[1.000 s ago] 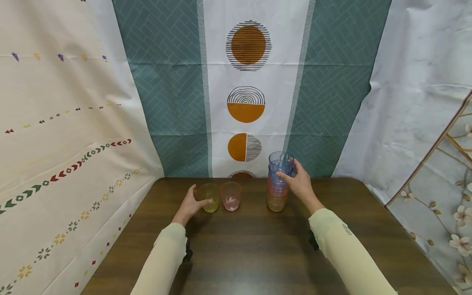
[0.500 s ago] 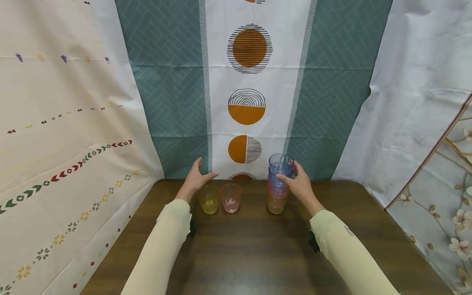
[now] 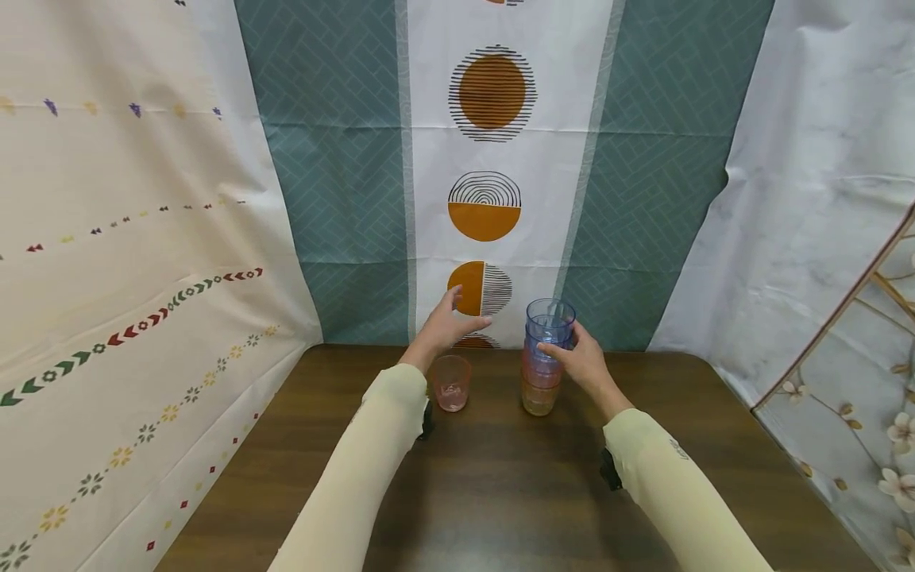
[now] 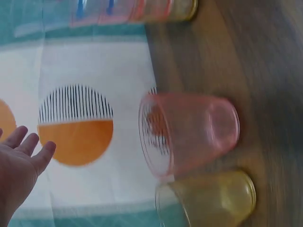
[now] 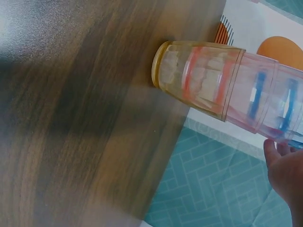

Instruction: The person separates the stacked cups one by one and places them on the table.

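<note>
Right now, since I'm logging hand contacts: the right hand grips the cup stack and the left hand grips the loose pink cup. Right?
No: the left hand is apart from the loose pink cup and holds nothing, as the left wrist view shows. The right hand does grip the cup stack.

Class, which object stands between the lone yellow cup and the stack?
A pink cup stands between the yellow cup and the stack; the left wrist view shows all three.
</note>
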Motion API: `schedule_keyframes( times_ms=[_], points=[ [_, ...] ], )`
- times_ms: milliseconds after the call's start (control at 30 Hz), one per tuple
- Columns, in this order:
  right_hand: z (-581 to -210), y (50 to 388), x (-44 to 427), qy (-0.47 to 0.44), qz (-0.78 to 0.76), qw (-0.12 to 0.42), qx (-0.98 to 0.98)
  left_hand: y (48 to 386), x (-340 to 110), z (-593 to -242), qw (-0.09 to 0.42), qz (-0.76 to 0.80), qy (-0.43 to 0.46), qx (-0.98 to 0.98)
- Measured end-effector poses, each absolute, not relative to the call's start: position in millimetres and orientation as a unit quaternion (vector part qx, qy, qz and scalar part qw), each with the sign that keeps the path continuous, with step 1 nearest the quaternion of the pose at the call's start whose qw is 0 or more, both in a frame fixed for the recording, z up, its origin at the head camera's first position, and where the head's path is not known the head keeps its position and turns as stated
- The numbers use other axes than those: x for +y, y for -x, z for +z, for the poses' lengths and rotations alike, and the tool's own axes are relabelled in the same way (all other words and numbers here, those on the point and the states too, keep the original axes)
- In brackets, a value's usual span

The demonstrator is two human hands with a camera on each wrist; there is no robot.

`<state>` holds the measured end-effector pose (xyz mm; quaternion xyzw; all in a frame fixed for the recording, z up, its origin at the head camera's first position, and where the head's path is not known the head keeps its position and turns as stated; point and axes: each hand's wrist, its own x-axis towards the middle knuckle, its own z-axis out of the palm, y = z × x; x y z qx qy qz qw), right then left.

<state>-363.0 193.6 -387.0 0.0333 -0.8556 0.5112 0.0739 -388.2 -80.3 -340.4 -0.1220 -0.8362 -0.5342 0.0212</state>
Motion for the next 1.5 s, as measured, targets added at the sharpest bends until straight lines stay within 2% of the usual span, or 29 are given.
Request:
schedule_keyframes(
  times_ms=[300,500,1067,1500],
  points=[
    [-389,362,196,-0.028,0.502,0.098,-0.859,388,-26,-349,-0.013,-0.546,0.168,-0.821],
    [-388,363,196,-0.025,0.498,0.091,-0.862,390,-2,-356,-0.012,-0.531,0.173,-0.829],
    [-390,365,203,-0.04,0.492,0.094,-0.865,395,26,-356,-0.015,-0.518,0.193,-0.833],
    [-388,362,200,-0.036,0.513,0.09,-0.853,397,27,-356,-0.022,-0.541,0.18,-0.821]
  ],
)
